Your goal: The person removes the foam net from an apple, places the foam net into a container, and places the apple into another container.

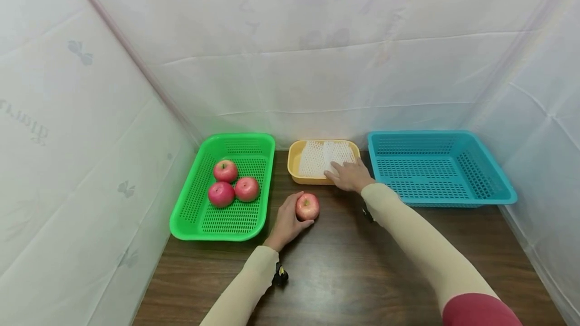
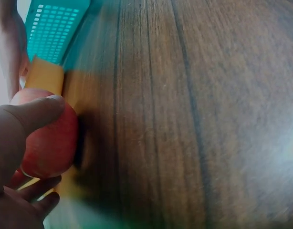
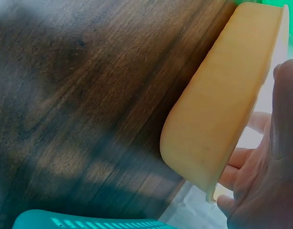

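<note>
A red apple (image 1: 308, 208) sits on the dark wooden table, its stem end up. My left hand (image 1: 286, 220) holds it from the left side, thumb on the near side and fingers round the far side. In the left wrist view the thumb (image 2: 41, 112) lies across the apple. My right hand (image 1: 350, 175) reaches over the right front rim of a small yellow tray (image 1: 312, 181). Its fingertips rest at the white foam fruit nets (image 1: 312, 159) lying in that tray. From the right wrist, the tray's wall (image 3: 218, 105) hides part of the fingers.
To the left stands a green basket (image 1: 181, 223) with three red apples (image 1: 246, 189) in it. A blue basket (image 1: 494, 201) stands at the right, close to the yellow tray. Pale sheeting (image 1: 272, 79) walls off the back and both sides of the table.
</note>
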Demonstrator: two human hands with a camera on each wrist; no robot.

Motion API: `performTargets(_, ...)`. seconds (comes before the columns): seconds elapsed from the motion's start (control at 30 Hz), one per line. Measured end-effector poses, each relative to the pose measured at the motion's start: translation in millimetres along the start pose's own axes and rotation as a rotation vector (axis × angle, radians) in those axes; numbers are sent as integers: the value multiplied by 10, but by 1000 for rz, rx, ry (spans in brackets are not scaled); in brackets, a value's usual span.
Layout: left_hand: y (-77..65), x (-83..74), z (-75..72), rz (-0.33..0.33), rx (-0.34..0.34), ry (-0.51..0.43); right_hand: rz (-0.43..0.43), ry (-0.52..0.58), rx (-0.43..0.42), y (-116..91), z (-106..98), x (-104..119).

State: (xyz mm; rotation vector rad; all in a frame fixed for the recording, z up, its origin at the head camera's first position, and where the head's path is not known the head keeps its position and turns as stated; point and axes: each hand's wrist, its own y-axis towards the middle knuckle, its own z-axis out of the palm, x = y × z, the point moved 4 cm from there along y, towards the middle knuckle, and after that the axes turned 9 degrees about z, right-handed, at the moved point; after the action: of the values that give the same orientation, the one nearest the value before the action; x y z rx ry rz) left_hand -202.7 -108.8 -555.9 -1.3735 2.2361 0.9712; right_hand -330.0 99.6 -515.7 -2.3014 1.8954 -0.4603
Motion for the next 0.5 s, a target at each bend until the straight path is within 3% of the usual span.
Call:
performTargets(0.13, 54, -91, -23, -38, 73, 93, 4, 3, -5, -9, 5, -4)
performTargets(0.37, 252, -302, -32, -56, 237, 413, -6, -8, -71, -26, -9, 6)
performTargets(0.5, 345, -367, -19, -90, 302, 506, -25, -10, -112, -40, -23, 19)
